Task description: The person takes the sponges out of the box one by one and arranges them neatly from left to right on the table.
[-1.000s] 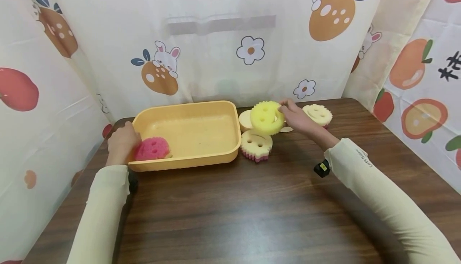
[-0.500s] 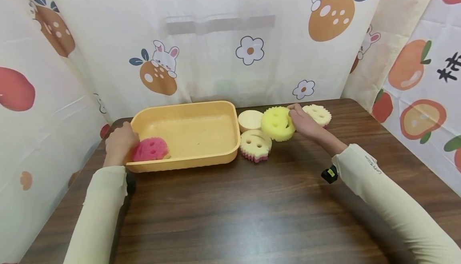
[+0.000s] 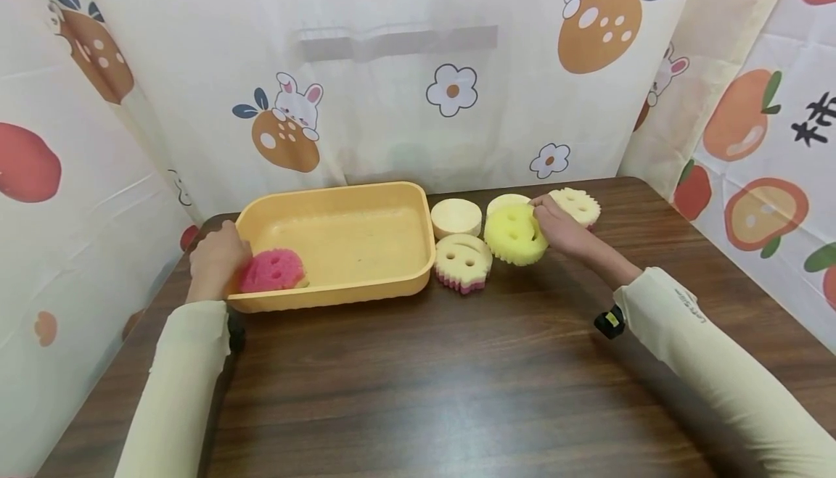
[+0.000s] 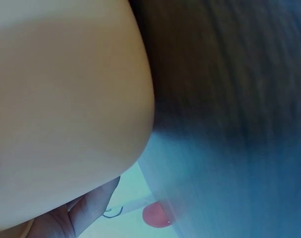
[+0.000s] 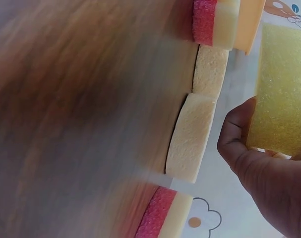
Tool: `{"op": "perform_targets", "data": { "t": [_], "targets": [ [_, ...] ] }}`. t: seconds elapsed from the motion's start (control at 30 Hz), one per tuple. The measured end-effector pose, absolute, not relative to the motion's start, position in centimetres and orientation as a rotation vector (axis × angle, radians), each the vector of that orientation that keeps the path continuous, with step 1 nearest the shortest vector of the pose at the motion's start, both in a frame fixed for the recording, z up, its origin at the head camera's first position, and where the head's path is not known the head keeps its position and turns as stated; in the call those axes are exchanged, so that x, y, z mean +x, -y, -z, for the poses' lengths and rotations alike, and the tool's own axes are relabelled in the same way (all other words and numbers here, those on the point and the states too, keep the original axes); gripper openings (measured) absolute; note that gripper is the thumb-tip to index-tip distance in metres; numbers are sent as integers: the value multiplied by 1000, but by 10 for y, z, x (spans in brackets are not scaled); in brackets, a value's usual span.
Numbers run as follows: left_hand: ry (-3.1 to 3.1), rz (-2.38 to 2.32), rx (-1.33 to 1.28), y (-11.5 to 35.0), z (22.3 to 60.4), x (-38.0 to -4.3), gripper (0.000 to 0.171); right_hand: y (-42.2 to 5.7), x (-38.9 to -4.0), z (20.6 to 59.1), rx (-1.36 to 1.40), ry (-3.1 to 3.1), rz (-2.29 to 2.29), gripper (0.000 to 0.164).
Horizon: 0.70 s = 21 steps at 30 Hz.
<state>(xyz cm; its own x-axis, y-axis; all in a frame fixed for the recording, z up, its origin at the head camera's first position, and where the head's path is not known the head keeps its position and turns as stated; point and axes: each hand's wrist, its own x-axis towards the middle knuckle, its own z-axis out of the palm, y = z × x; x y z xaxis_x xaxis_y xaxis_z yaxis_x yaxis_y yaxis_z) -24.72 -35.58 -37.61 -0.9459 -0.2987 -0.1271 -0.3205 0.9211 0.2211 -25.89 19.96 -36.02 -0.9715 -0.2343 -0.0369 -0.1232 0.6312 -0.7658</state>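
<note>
In the head view my left hand [image 3: 218,259] grips the left wall of a yellow-orange plastic basin [image 3: 366,291]. A pink smiley sponge [image 3: 264,271] lies inside it, by that hand. With thumb and fingers my right hand [image 3: 563,230] pinches a yellow smiley sponge [image 3: 516,252] at its right edge. The right wrist view shows this sponge [image 5: 284,94] held up off the table. Behind it, two plain cream round sponges [image 3: 456,217] sit side by side, one partly covered. A cream-and-pink smiley sponge [image 3: 460,276] lies just right of the basin.
Another cream-and-pink smiley sponge [image 3: 581,206] lies beyond my right hand, near the table's back edge. All of this stands on a brown wood-grain table [image 3: 418,384]. Printed curtains [image 3: 392,122] hang close behind and at both sides.
My right hand has carried the yellow sponge rightward and slightly toward me, uncovering the left plain cream sponge and part of the other. The left hand stays on the basin.
</note>
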Motion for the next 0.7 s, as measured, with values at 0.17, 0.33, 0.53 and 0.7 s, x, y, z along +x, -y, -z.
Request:
{"op": "perform_targets", "data": {
  "t": [0.17,0.33,0.53,0.7],
  "targets": [
    [-2989,-372,-484,356,376,-247,48,-204,-256,363,-310,-2729,1248,48],
    [-2986,-365,-494,355,376,-247,47,-208,-255,366,-312,-2721,1251,50],
    [-2992,-359,-483,355,376,-246,47,-215,-255,369,-308,-2732,1196,50],
    [-3003,-348,-484,354,376,-245,47,-217,-255,371,-336,-2721,1166,51]
  ]
}}
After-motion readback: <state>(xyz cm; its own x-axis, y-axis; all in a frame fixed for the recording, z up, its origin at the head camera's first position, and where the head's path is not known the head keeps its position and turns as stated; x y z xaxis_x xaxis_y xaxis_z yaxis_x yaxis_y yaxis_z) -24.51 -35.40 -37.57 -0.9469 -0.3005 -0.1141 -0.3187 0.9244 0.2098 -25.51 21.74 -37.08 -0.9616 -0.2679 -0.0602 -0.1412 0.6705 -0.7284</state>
